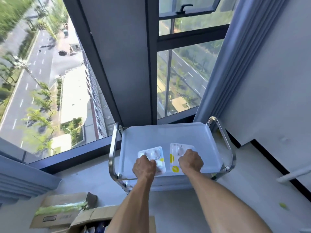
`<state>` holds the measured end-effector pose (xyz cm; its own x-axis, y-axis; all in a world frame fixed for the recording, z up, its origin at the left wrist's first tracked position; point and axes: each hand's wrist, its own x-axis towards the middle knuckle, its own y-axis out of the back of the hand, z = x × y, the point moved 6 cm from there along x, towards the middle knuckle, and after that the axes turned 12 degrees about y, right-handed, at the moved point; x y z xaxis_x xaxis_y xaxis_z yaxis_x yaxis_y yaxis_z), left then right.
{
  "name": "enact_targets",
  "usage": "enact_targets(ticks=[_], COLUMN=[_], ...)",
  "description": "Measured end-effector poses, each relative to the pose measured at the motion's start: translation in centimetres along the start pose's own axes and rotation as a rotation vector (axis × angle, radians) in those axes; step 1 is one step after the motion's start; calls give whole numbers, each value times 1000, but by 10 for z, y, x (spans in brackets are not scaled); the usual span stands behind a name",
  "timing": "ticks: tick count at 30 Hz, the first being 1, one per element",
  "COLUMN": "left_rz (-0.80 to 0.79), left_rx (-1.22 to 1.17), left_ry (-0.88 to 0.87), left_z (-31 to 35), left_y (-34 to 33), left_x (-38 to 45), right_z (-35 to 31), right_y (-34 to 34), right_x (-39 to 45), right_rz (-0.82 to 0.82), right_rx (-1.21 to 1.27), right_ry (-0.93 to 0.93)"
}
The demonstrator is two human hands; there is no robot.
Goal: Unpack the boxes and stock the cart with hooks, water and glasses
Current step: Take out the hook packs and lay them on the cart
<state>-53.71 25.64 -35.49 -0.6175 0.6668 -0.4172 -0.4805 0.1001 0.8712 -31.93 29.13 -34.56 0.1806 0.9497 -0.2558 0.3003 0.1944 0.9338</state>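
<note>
Hook packs (pixel 152 159) (pixel 180 157), gripped by left hand (pixel 144 168) and right hand (pixel 191 161), could be slid off the cart tray (pixel 168 133) if released carelessly

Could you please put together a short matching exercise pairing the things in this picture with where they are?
Things:
1. left hook pack
2. right hook pack
3. open cardboard box
4. curtain

Places:
A. on the floor, near left
B. under the right hand, on the cart tray
C. hanging by the window, behind the cart on the right
D. under the left hand, on the cart tray

Pairs: 1-D, 2-B, 3-A, 4-C
</note>
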Motion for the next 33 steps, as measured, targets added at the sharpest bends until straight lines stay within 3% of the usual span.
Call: enact_targets(ticks=[11,26,33], left_rz=[38,93,67], left_rx=[33,50,49], left_ry=[-85,134,179], left_z=[40,59,86], left_y=[44,27,11], left_x=[63,183,215], right_z=[-58,-122,-115], right_y=[18,-37,-61], right_x=[58,187,231], right_rz=[-48,-174,-230], right_rx=[3,22,10], right_ry=[94,176,150])
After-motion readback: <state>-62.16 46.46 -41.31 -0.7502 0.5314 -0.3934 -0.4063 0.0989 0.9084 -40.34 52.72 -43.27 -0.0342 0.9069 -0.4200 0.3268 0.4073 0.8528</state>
